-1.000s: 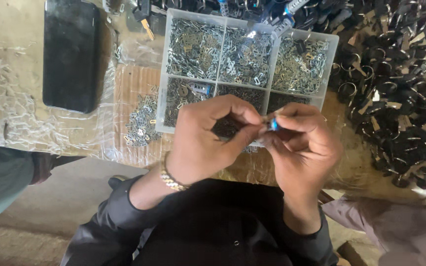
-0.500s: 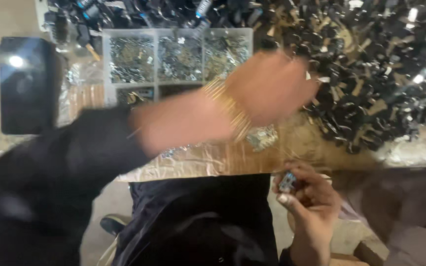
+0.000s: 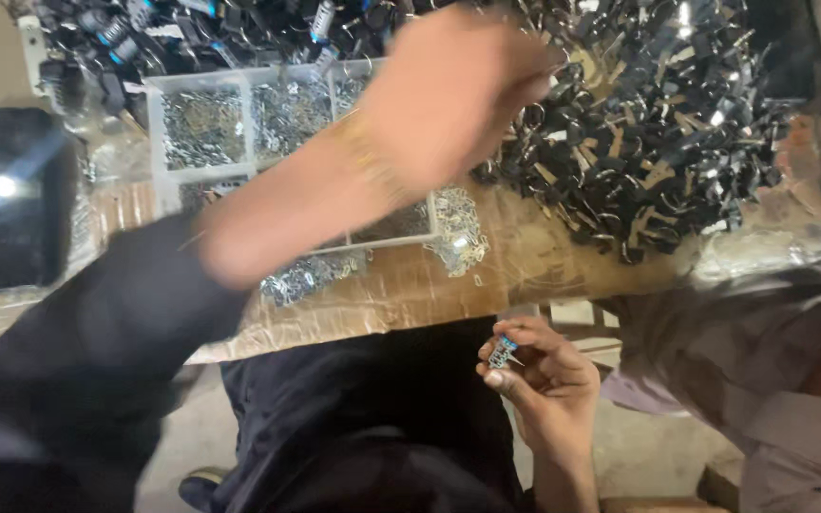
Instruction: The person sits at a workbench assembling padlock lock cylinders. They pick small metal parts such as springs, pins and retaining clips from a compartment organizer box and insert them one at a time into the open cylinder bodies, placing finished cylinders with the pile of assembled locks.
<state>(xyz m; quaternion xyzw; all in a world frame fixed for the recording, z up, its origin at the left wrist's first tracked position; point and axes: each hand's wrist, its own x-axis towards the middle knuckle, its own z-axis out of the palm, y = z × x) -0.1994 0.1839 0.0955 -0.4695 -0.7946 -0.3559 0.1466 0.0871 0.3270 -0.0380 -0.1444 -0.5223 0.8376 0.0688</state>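
My left hand (image 3: 458,90) reaches far across the table, blurred by motion, over the pile of small black parts (image 3: 658,123) at the right. Whether its fingers hold anything is hidden by the blur. A gold bracelet (image 3: 368,161) sits on that wrist, and the black sleeve fills the lower left. My right hand (image 3: 544,380) rests low over my lap, below the table edge, pinching a small blue and black part (image 3: 503,350) between thumb and fingers.
A clear compartment box (image 3: 159,142) holds several heaps of small metal pieces. Loose metal pieces (image 3: 458,233) lie on the wooden table. A black phone (image 3: 7,199) lies at the left. Another person's sleeve (image 3: 772,380) is at the right.
Both hands were together over the box holding the small part. My left hand has swung away to the right over the black pile; my right hand dropped to my lap with the part.
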